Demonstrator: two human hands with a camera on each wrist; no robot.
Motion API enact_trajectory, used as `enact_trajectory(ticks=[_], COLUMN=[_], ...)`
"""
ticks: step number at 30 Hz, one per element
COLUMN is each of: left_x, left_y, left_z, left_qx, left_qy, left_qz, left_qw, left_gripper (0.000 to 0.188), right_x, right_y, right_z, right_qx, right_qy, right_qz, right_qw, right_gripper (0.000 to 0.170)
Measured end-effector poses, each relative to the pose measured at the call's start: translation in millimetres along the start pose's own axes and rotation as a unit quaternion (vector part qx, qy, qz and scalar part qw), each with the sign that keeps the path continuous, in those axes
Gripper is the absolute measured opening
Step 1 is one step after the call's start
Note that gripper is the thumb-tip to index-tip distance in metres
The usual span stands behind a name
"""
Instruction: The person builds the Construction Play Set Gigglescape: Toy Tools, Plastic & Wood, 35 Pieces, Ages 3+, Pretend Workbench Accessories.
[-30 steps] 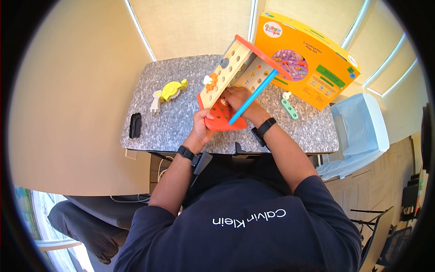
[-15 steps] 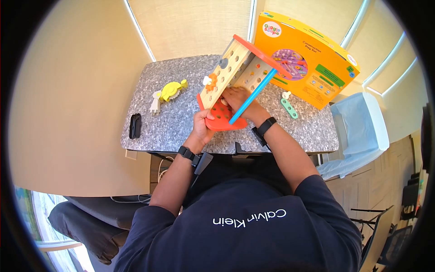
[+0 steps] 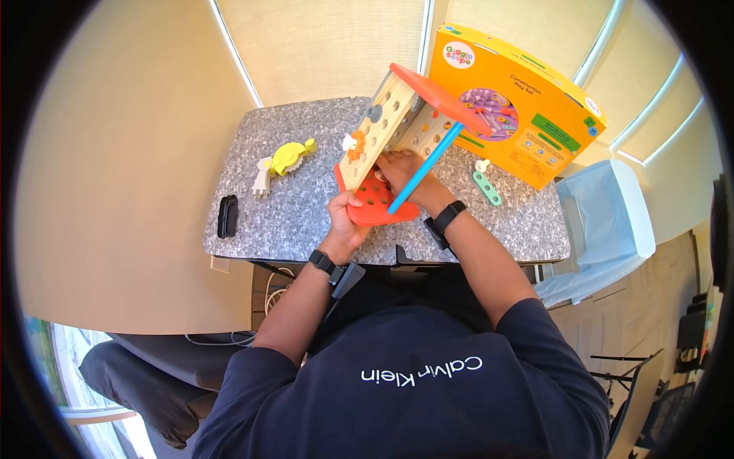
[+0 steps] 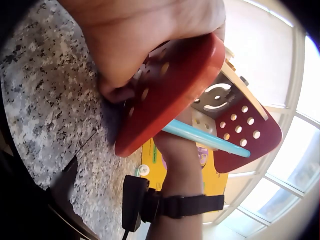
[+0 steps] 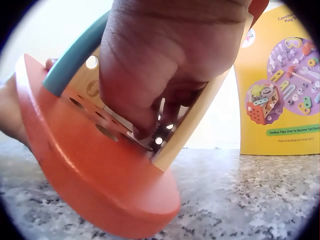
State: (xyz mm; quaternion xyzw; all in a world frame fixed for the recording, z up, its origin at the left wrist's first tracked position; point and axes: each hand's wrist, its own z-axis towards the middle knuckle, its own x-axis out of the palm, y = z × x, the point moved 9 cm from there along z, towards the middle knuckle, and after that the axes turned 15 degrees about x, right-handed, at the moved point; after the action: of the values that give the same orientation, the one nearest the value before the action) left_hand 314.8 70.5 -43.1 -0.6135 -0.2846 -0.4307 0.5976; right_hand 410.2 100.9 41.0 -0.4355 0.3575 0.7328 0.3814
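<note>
A wooden toy toolbox with red perforated end panels and a blue rod handle stands tilted above the table. My left hand grips the edge of its near red panel, fingers beneath, as the left wrist view shows. My right hand reaches inside under the handle. Its thumb and curled fingers pinch a pale round piece against the panel's inner face; most of the piece is hidden. On the outer wooden side sit an orange gear with a white screw head and a grey round piece.
A yellow and grey toy saw lies on the left of the speckled table, near a black case. At right are a green perforated strip and a white screw. The yellow play set box stands behind.
The toolbox's near end and my left hand have shifted slightly toward me and to the right. My right hand stays inside, its fingers moving little.
</note>
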Motion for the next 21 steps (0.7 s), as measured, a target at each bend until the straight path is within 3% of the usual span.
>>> enact_trajectory(ticks=[10, 12, 21], left_x=[8.8, 9.2, 2.9], left_y=[-1.2, -0.6, 2.2], left_z=[0.3, 0.5, 5.0], left_qx=[0.003, 0.0, 0.016], left_qy=[-0.004, -0.007, -0.023], left_qz=[0.026, 0.026, 0.033], left_qw=[1.0, 1.0, 0.999], left_gripper=[0.074, 0.073, 0.067], right_x=[5.3, 6.8, 13.7], right_y=[-6.2, -6.7, -7.2], right_z=[-2.2, -2.1, -3.8], right_qx=[-0.003, 0.017, -0.01], right_qy=[-0.025, -0.01, -0.054], right_qz=[-0.011, -0.031, -0.067], right_qw=[1.0, 0.999, 0.996], right_gripper=[0.039, 0.022, 0.036])
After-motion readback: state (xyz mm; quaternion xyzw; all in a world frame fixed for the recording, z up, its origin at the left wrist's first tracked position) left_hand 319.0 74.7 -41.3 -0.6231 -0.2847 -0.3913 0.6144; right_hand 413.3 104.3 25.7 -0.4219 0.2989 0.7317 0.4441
